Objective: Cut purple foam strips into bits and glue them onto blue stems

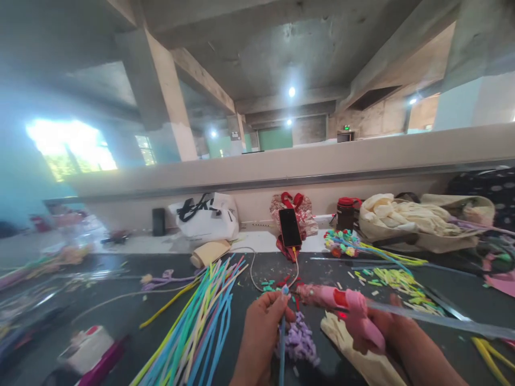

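Near the bottom centre, my left hand (263, 327) pinches a blue stem (282, 343) just below its small pale-blue tip. My right hand (396, 327) is wrapped round a pink glue gun (356, 308), whose nozzle points left, close to the tip of the stem. A clear glue stick (442, 317) runs out of the back of the gun to the right. Between and below the hands lies a pile of small purple pieces (300, 340). A cream cloth (358, 348) lies under the gun.
Long coloured stems (201, 321) lie left of my left hand. A phone (289, 228) with a cable leans at the back, beside a white bag (205, 217). A flower bunch (341, 242) and yellow-green pieces (398, 284) are at the right; a white-and-magenta object (90, 348) is lower left.
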Tool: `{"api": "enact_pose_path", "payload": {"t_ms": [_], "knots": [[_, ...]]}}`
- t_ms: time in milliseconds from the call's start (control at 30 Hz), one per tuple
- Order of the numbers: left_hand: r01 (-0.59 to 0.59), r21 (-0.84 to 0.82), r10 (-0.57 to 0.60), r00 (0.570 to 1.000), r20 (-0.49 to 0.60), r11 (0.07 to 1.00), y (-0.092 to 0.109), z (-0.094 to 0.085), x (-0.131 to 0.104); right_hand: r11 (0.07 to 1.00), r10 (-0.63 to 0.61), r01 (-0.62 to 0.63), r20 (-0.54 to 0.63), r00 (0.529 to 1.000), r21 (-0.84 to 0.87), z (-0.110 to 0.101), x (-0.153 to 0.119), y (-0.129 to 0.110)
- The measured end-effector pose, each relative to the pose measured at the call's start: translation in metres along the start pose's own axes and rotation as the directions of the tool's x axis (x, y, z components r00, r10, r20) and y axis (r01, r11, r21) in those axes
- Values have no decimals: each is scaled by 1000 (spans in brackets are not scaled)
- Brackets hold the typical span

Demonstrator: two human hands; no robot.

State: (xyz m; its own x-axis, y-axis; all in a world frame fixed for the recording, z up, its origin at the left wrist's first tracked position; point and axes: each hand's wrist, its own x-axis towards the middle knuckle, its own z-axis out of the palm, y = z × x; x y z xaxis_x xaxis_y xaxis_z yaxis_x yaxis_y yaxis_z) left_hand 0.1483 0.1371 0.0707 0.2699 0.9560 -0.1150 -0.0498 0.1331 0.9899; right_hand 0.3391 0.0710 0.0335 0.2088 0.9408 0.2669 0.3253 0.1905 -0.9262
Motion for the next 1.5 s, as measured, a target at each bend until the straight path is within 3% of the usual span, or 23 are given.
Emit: {"api": "enact_pose_path", "payload": {"t_ms": [167, 300, 367, 467, 567, 733, 867, 967, 1100, 1233, 1367, 1500], "knots": [[99, -159, -98, 995, 12, 982, -19, -18, 11, 993, 47, -52, 48, 998, 107, 7, -5, -7], [137, -156, -128, 990, 65, 978, -27, -18, 15, 972, 144, -157, 83, 986, 175, 3, -18, -24], [147, -131, -135, 986, 101, 980, -26, -15, 11, 978, 115, -129, 90, 989, 164, 2, -20, -27], [150, -138, -133, 983, 126, 979, -18, -10, 2, 996, 65, -67, 38, 997, 55, 0, -19, -22], [162, -182, -141, 983, 119, 970, -13, -5, -4, 987, 7, -1, 34, 999, -162, -3, -19, -17], [159, -288, -111, 978, 177, 944, -13, 5, -11, 824, -200, 233, 121, 972, -517, -9, -24, -11], [136, -205, -88, 970, 226, 969, -16, 9, -18, 741, -263, 290, 135, 955, -606, -6, -25, 3], [126, -184, -77, 965, 249, 975, -20, 12, -20, 745, -230, 250, 113, 967, -619, -1, -25, 6], [140, -136, -96, 952, 290, 981, -23, 13, -18, 802, -98, 111, 53, 994, -587, 1, -25, -8], [146, -70, -129, 971, 201, 987, -20, 9, -10, 893, -13, -18, -66, 998, -451, -3, -25, -22], [149, -49, -140, 978, 156, 988, -24, 3, 0, 970, 33, -34, -7, 999, -239, -1, -27, -25], [175, -74, -163, 976, 145, 982, -32, -1, 6, 991, 134, -133, 25, 991, -14, 5, -30, -23]]}}
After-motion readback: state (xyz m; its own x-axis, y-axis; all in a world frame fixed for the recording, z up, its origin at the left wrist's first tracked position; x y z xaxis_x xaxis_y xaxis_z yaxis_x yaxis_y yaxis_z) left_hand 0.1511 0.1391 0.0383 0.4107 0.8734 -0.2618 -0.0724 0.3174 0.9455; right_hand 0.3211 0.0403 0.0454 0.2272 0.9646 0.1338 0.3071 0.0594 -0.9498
